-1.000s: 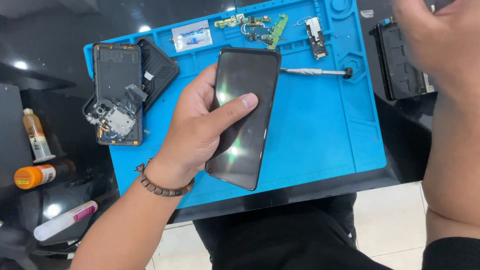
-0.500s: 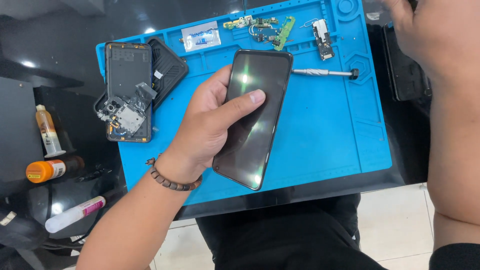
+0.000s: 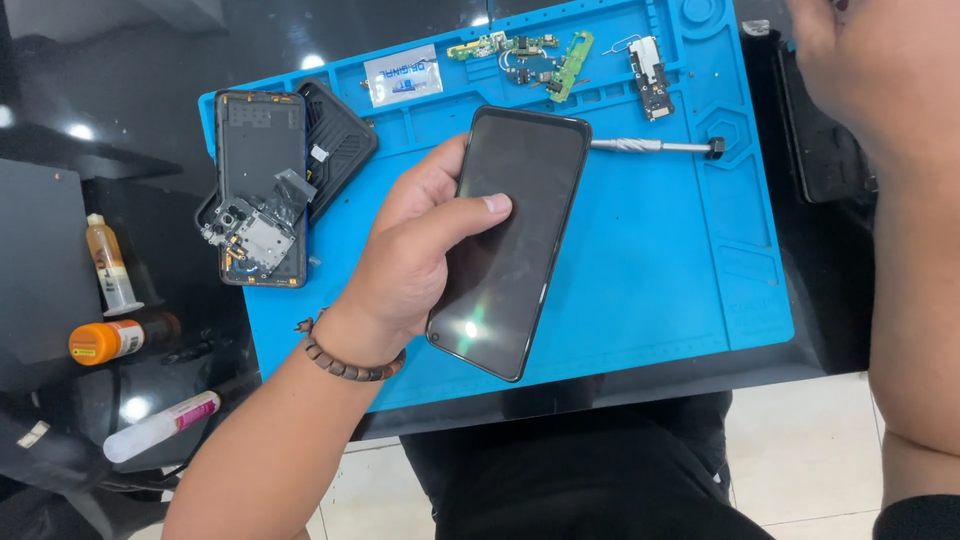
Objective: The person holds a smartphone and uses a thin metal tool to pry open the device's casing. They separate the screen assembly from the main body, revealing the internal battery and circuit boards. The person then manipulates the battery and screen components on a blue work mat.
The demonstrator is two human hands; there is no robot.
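The left hand (image 3: 415, 265) grips a dark smartphone (image 3: 510, 240) screen-up above the blue repair mat (image 3: 660, 260), its fingers clamped on the phone's edges with the thumb lying across the glass. The right hand (image 3: 880, 70) is raised at the upper right edge of view, and whether its fingers are together or apart cannot be told. On the mat lie an opened phone frame (image 3: 260, 190), a metal screwdriver (image 3: 655, 146) and small circuit boards (image 3: 545, 55).
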